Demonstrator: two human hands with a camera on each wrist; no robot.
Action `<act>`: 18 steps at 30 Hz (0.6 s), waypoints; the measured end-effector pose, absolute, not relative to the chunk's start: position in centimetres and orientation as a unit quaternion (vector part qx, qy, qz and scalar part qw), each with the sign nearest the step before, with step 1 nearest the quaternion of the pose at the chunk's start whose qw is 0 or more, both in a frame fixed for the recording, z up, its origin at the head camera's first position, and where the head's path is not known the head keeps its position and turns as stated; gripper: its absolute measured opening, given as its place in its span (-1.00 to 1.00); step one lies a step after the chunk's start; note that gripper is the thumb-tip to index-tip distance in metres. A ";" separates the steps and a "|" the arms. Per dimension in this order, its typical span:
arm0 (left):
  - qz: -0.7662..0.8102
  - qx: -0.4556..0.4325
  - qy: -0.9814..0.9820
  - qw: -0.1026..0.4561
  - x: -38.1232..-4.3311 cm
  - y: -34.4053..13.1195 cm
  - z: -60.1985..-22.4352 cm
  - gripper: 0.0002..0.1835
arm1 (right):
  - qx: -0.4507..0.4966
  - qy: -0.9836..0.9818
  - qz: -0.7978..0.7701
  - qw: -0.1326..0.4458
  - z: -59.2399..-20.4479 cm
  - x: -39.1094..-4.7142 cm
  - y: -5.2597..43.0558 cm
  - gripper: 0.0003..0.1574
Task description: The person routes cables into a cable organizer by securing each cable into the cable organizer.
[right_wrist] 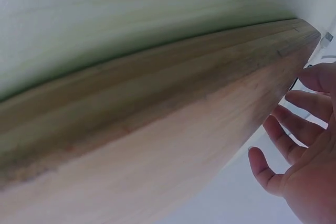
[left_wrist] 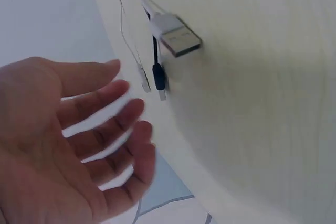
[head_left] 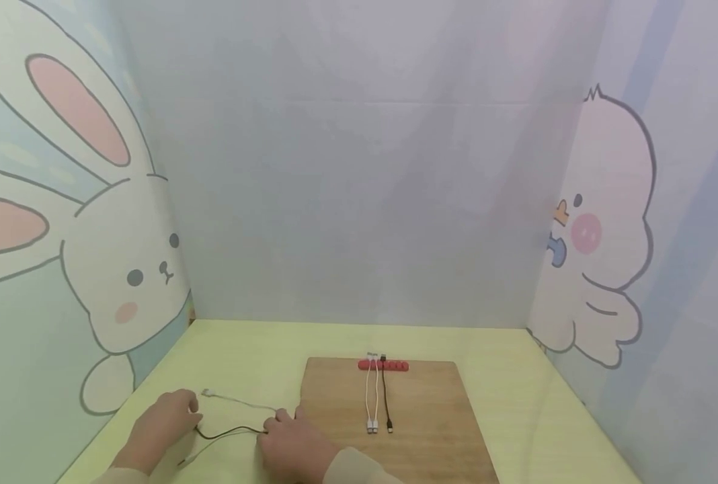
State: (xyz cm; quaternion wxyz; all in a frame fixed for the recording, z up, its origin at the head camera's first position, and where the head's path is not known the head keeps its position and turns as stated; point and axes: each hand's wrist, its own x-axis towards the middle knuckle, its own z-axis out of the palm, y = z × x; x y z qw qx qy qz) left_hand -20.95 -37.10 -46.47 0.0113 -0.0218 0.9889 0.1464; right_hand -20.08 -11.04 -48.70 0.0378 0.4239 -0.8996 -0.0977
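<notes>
My left hand [head_left: 162, 427], fingers loosely bent and apart, hovers at the left end of a black cable [head_left: 232, 430]. In the left wrist view, the cable's black plug [left_wrist: 159, 77] lies just past the fingertips, and nothing shows in the palm. A white USB plug [left_wrist: 178, 36] is close to that camera; a second white plug [left_wrist: 144, 78] lies farther off. My right hand [head_left: 298, 444] is at the board's left edge, over the right ends of these cables. Its fingers look relaxed in the right wrist view, with the black cable [right_wrist: 294, 83] passing near thumb and index finger.
A wooden board [head_left: 425, 417] lies on the pale yellow table [head_left: 256, 343]. At its far edge, a red cable holder [head_left: 398, 366] carries two white cables [head_left: 368, 396] and a black cable [head_left: 386, 393]. Printed walls enclose the table at the back and sides.
</notes>
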 end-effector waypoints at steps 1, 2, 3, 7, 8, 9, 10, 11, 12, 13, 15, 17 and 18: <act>0.145 -0.029 0.989 0.021 -20.8 -37.2 -46.6 -0.79 | 0.423 -0.900 -0.096 0.035 -48.7 -20.1 -11.0 -0.82; 0.144 -0.035 0.989 0.030 -20.7 -37.3 -46.7 -0.76 | 0.423 -0.901 -0.093 0.031 -48.7 -20.1 -10.9 -0.82; 0.143 -0.040 0.988 0.037 -20.7 -37.3 -46.8 -0.74 | 0.424 -0.901 -0.091 0.032 -48.6 -20.0 -10.9 -0.83; 0.145 -0.047 0.987 0.052 -20.6 -37.3 -47.1 -0.71 | 0.425 -0.901 -0.084 0.026 -48.6 -20.1 -10.7 -0.83; 0.143 -0.049 0.987 0.054 -20.7 -37.3 -47.2 -0.72 | 0.427 -0.900 -0.083 0.026 -48.6 -20.1 -10.7 -0.83; 0.141 -0.050 0.987 0.056 -20.7 -37.4 -47.3 -0.72 | 0.427 -0.900 -0.083 0.026 -48.6 -20.1 -10.6 -0.83; 0.139 -0.051 0.987 0.057 -20.8 -37.4 -47.4 -0.72 | 0.428 -0.900 -0.081 0.022 -48.6 -20.1 -10.6 -0.83; 0.137 -0.052 0.987 0.058 -20.8 -37.3 -47.4 -0.73 | 0.429 -0.900 -0.080 0.020 -48.6 -20.2 -10.5 -0.83; 0.134 -0.049 0.988 0.056 -20.8 -37.3 -47.4 -0.73 | 0.430 -0.899 -0.080 0.023 -48.6 -20.1 -10.5 -0.83; 0.130 -0.045 0.989 0.051 -20.8 -37.3 -47.4 -0.74 | 0.431 -0.898 -0.081 0.029 -48.6 -20.1 -10.4 -0.84; 0.124 -0.043 0.990 0.048 -20.6 -37.0 -47.3 -0.73 | 0.435 -0.895 -0.085 0.046 -48.6 -20.0 -10.2 -0.87; 0.115 -0.042 0.991 0.046 -20.4 -36.7 -47.2 -0.72 | 0.439 -0.892 -0.087 0.062 -48.5 -19.9 -10.1 -0.88; 0.114 -0.045 0.991 0.050 -20.2 -36.5 -47.1 -0.71 | 0.440 -0.891 -0.089 0.070 -48.5 -19.8 -10.0 -0.89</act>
